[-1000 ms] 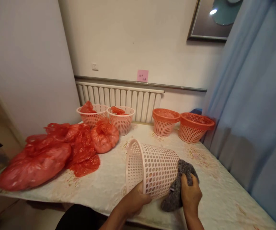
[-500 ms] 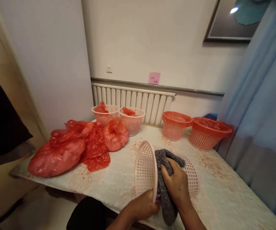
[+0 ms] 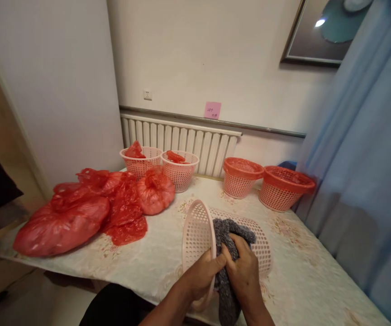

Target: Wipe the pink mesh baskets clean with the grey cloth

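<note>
A pale pink perforated plastic basket [image 3: 197, 231] lies on its side on the table, its mouth turned to the left. My left hand [image 3: 202, 271] is closed round the near part of its rim, with the thumb on the outer side and the other fingers partly hidden. Pressed against the outside of the basket just behind the rim is a dark grey fuzzy cloth [image 3: 227, 294], bunched up. My right hand [image 3: 243, 267] grips this cloth, fingers curled into it. The two hands nearly meet at the rim.
Filled red plastic bags [image 3: 69, 222] lie on the left of the flowered tablecloth [image 3: 154, 258]. Two pink baskets [image 3: 180, 174] with red bags inside stand by the radiator [image 3: 205, 149]. Two more baskets [image 3: 241, 181], lined with red bags, stand at the back right beside a blue curtain [image 3: 345, 181].
My left hand has moved up along the basket's rim, closer to my right hand. The right hand has shifted slightly down with the cloth. The whole view has swung a little right.
</note>
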`<action>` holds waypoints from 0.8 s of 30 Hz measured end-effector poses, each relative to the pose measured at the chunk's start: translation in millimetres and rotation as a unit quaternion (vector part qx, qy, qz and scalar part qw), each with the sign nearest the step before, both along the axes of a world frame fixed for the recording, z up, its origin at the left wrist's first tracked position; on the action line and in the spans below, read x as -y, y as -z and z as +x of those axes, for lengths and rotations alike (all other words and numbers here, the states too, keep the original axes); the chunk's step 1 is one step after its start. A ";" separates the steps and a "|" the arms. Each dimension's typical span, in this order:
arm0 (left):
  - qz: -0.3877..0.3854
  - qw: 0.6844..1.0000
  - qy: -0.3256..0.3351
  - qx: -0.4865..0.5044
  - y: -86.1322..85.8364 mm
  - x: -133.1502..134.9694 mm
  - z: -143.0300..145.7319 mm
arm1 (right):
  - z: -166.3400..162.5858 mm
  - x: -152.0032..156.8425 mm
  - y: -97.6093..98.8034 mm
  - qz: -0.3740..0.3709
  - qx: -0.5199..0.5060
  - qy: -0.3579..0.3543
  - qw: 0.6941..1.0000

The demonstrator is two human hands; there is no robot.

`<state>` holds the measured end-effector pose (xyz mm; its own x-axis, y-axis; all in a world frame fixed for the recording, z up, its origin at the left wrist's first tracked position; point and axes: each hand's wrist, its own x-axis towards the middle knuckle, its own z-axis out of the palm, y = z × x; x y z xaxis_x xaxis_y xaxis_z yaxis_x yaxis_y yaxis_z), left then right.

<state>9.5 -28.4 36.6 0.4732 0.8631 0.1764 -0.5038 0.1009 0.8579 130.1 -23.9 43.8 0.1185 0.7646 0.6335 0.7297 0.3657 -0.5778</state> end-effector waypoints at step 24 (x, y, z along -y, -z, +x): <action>0.018 0.996 0.086 -0.027 3.1 -3.6 -6.5 | 32.0 7.8 47.8 0.010 -0.038 0.109 0.993</action>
<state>3.0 -24.8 33.4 0.6235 0.7617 0.1761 -0.4344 0.1503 0.8881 162.1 -31.8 -4.1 0.3279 0.7031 0.6310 0.7473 0.2156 -0.6285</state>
